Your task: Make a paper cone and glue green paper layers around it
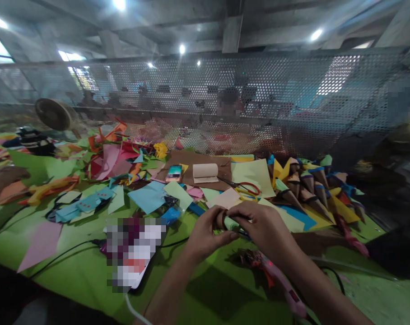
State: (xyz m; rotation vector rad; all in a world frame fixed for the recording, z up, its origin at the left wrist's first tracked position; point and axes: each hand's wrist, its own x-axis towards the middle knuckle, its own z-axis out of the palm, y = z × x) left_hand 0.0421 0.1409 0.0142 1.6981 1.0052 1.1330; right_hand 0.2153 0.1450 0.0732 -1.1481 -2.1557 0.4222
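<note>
Glue gun [279, 280] lying nearest, at 5 o'clock from hands. Left hand [205, 232] and right hand [262, 225] both pinching green paper roll [231, 223] between fingertips, above table [72, 275]. Rolling step, probably; next calls for firm pinch holding seam shut. Scissors [247, 187] at 12 o'clock, cones [306, 183] beyond at 1.

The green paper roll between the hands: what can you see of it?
The green paper roll is pale mint, seemingly thin craft paper wound into a small tube or cone; fingers hide which. It lies roughly level above the green table cover. The left hand pinches its left end, the right hand covers its right end, so only a short middle stretch shows. A pink glue gun lies on that cover beneath, apart from it.
</note>
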